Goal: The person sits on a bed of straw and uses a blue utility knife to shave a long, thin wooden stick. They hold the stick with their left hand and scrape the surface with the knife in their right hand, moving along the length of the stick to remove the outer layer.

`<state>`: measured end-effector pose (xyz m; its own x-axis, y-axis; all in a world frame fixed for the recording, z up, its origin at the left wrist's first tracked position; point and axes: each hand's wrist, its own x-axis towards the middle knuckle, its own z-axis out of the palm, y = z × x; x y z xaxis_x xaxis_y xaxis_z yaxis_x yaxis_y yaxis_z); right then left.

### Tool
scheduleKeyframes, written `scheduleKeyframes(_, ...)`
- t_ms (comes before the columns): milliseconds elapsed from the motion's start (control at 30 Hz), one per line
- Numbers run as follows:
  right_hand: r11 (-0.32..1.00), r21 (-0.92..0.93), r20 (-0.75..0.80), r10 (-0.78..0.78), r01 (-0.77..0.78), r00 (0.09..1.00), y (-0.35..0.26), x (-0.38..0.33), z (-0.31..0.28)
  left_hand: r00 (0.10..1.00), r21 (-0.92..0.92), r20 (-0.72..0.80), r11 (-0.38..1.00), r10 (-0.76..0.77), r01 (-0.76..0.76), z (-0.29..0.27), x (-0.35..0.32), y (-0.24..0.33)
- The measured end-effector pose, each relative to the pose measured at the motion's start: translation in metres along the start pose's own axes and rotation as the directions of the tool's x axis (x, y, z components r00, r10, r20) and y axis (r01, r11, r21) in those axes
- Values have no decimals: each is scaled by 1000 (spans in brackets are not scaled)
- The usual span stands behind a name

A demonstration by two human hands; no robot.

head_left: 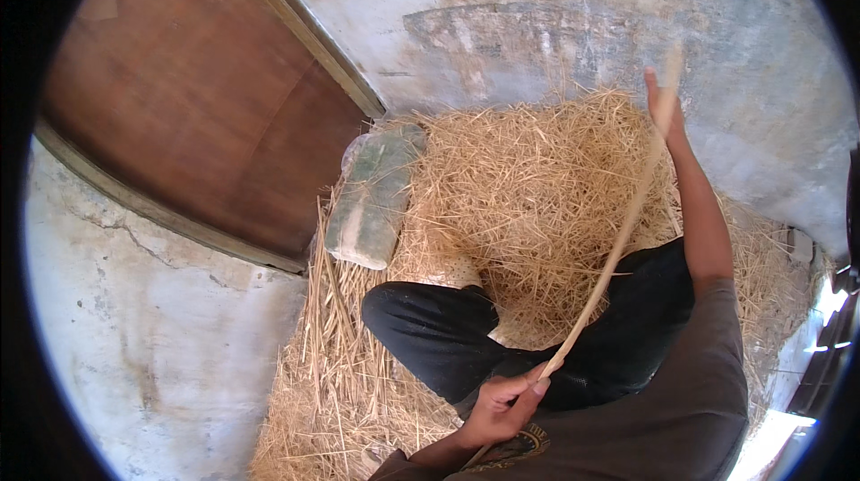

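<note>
While the left hand (506, 407) has the lower part of a pale strip (621, 241) pinched between closed thumb and fingers, low by the shirt, the strip's long axis runs up and to the right, slightly bowed. Upper end blurred, in front of the wall (573, 38). Right hand (667, 114) up at that far end, arm stretched out, and much the nearer of the two to the tip; strip passes across it. Fingers partly spread, at least one pointing up; cannot tell whether it grips or only touches. Strip slants over the right leg (649, 320) and the right edge of the straw heap (537, 181). Wrapped green bundle (372, 199) left of the heap, well apart from both hands.
</note>
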<state>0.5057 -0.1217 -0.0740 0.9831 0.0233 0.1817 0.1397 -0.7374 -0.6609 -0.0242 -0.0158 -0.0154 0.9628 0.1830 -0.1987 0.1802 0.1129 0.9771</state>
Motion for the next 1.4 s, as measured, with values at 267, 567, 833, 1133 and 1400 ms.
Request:
scheduleKeyframes(267, 954, 185, 399, -294, 238, 868, -46, -112, 1, 968, -182, -247, 979, 39, -86, -39, 65, -7)
scheduleKeyframes(567, 695, 648, 440, -677, 313, 590, -85, -192, 10, 966, -79, -246, 991, 83, -105, -42, 105, 7)
scheduleKeyframes(833, 571, 711, 665, -357, -410, 656, -115, -190, -3, 988, -42, -154, 999, -4, -3, -22, 125, 1)
scheduleKeyframes(1133, 316, 840, 538, -375, -441, 755, -111, -126, -6, 984, -20, -100, 989, -145, 144, -36, 46, -34)
scheduleKeyframes(1400, 325, 861, 494, -356, -391, 793, -128, -126, -15, 983, 27, -49, 984, -175, 176, -64, 3, -62)
